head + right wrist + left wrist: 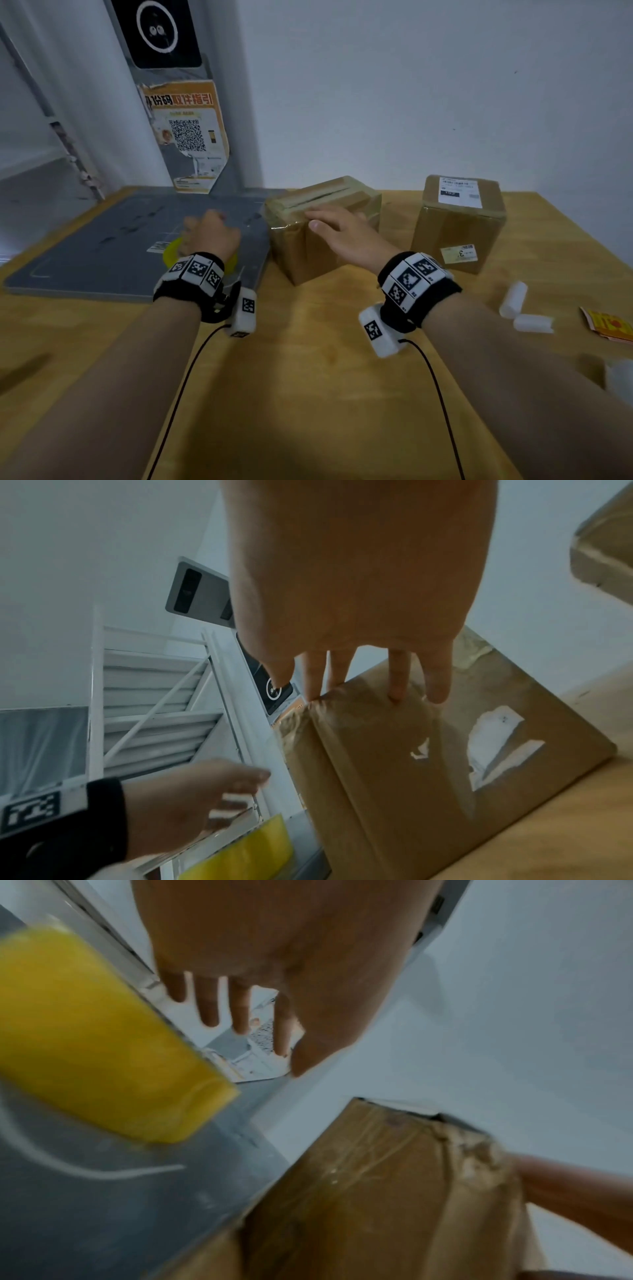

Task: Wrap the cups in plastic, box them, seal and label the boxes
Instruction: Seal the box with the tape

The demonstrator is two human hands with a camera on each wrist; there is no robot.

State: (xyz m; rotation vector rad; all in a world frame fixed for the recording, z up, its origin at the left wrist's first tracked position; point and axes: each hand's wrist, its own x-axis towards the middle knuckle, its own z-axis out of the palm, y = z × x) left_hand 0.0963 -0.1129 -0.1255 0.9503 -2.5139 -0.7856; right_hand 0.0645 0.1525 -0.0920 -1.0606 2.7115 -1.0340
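The right hand [337,226] rests flat-fingered on the taped brown cardboard box [322,236], stiff but slick; grip its edges. The left hand [212,233] hovers open, empty, over the yellow tape roll [171,253] on the left.

- I saw dim, flat, bluish light in all three views, with soft shadows on the surface [308,377].
- Wide-angle bending curved the edges of my head view.
- The yellow tape roll [103,1042] was smeared with blur in my left wrist view.
- Glare streaked the taped box [394,764].
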